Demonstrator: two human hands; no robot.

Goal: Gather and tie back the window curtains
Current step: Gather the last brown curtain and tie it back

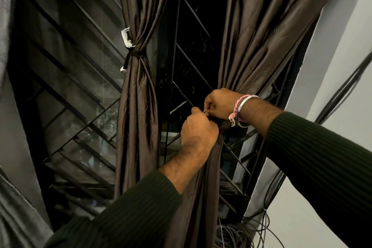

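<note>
Two dark brown satin curtains hang before a barred window. The left curtain (138, 94) is gathered and bound at its waist by a dark tie band (136, 53) with white tabs. The right curtain (261, 32) is bunched together where my hands meet. My left hand (198, 130) grips the gathered fabric from below, fingers curled round it. My right hand (218, 102), with a bangle and pink thread at the wrist, pinches something small and thin at the bunch; the tie itself is hidden between my hands.
Black window bars (193, 14) and a mesh screen (66, 50) stand behind the curtains. A white wall (330, 94) rises at the right with dark cables (342, 90) along it. A coil of cables (237, 233) lies below the window. Grey cloth (12, 197) hangs at far left.
</note>
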